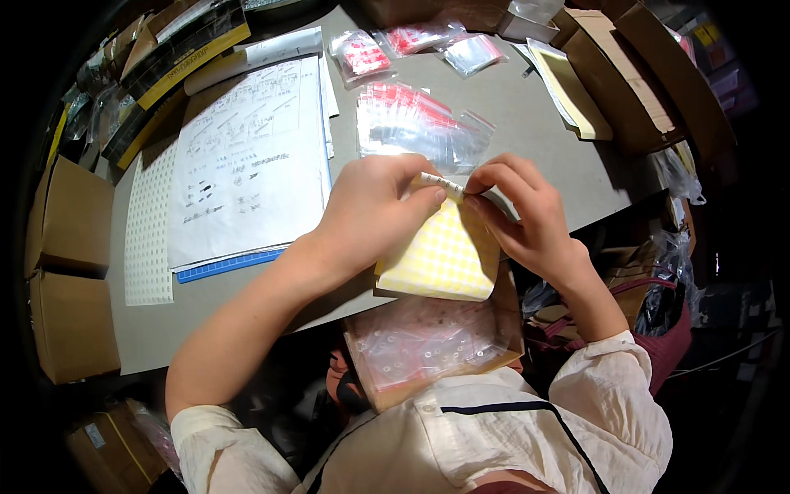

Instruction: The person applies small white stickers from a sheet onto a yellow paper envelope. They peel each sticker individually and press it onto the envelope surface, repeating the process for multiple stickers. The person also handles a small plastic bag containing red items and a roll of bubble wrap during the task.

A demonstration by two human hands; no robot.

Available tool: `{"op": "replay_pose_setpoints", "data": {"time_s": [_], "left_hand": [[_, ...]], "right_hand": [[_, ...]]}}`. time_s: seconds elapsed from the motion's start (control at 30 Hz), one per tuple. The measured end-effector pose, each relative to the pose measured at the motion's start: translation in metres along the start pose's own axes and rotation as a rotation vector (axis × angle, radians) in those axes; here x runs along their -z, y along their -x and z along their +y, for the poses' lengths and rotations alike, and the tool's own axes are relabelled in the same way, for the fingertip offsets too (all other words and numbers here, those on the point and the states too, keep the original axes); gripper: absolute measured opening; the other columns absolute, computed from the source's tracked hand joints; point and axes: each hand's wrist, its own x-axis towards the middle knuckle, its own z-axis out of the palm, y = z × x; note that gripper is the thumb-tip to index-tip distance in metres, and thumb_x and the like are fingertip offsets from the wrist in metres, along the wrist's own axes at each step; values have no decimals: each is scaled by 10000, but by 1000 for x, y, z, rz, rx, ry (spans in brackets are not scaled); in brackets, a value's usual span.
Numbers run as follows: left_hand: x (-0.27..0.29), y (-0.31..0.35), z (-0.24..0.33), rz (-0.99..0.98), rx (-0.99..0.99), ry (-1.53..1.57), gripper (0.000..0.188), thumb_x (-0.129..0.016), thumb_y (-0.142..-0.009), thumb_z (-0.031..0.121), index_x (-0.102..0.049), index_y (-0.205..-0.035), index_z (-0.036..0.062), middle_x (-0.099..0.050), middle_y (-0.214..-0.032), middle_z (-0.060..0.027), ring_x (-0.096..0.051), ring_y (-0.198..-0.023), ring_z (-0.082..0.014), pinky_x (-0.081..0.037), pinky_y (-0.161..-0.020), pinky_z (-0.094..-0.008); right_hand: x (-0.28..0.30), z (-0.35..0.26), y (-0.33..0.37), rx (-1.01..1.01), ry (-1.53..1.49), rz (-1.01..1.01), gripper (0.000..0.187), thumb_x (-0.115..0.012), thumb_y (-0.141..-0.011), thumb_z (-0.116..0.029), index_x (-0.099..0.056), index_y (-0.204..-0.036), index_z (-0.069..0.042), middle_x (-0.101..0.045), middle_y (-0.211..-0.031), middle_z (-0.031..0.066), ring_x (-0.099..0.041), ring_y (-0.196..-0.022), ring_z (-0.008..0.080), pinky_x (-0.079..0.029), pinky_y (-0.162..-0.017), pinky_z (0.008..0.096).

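A yellow sheet of round stickers [440,255] hangs at the table's near edge, its top edge curled over to show a strip of white labels. My left hand [383,202] is closed on that curled edge, thumb on top. At the right end of the same strip, my right hand [522,210] pinches with thumb and forefinger; whether a single sticker is between its fingertips I cannot make out. Just beyond my hands lies a fanned row of clear zip bags [403,123] with red marks. Below the sheet, a cardboard box [366,370] holds clear bags with small ring-shaped parts.
A stack of handwritten papers [239,173] lies left on the grey table, over a blue ruled board [230,265]. Beside it is a white sticker sheet [150,226]. More bagged packs [362,56] sit at the back. Cardboard boxes [70,272] flank the table; an open carton [617,74] stands right.
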Motion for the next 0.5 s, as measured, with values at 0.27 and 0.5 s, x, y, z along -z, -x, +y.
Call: {"op": "replay_pose_setpoints", "data": {"time_s": [0.27, 0.5], "left_hand": [[4, -9, -8, -81, 136, 127, 249, -726, -936, 145, -717, -1099, -42, -731, -901, -52, -637, -813, -81, -516, -737, -251], [2, -5, -5, -89, 92, 28, 257, -725, -922, 176, -718, -1075, -31, -731, -879, -69, -643, -792, -101, -517, -732, -287]], "right_hand": [[22, 33, -29, -179, -275, 67, 145, -698, -889, -67, -672, -1008, 12, -680, -899, 33, -633, -823, 108, -513, -769, 255], [16, 99, -66, -443, -160, -368, 220, -715, -934, -200, -649, -974, 6, -639, -828, 33, -562, -744, 103, -470, -683, 285]]}}
